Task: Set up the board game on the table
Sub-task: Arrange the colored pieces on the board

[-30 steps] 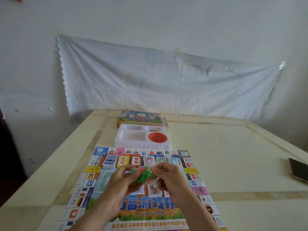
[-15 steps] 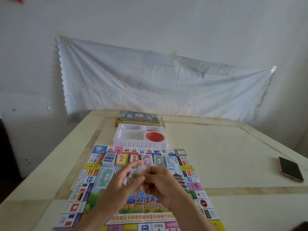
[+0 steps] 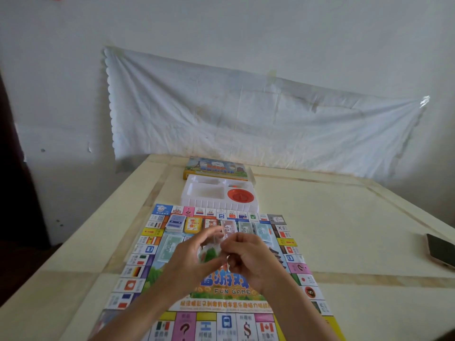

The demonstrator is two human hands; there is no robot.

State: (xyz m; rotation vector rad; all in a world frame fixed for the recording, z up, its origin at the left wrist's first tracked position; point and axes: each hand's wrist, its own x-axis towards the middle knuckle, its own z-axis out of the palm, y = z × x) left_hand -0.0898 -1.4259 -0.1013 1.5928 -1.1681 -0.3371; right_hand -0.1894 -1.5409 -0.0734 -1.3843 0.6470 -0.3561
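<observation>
The paper game board (image 3: 138, 267) lies flat on the table (image 3: 344, 230), with card decks (image 3: 175, 222) and banknote stacks (image 3: 246, 227) laid along its far side. Above the board's middle, my left hand (image 3: 189, 262) and my right hand (image 3: 248, 259) both pinch a small clear plastic bag of green pieces (image 3: 210, 253) between them. The white plastic tray (image 3: 197, 203) with a red disc (image 3: 240, 195) stands beyond the board, and the game box (image 3: 216, 168) lies behind it.
A phone (image 3: 440, 249) lies near the table's right edge. A white cloth (image 3: 246, 124) hangs on the wall behind the table. A dark area borders the table's left side.
My view has shifted, so the board sits lower and more of it shows. Both hands stayed together on the bag; my left fingers now spread more.
</observation>
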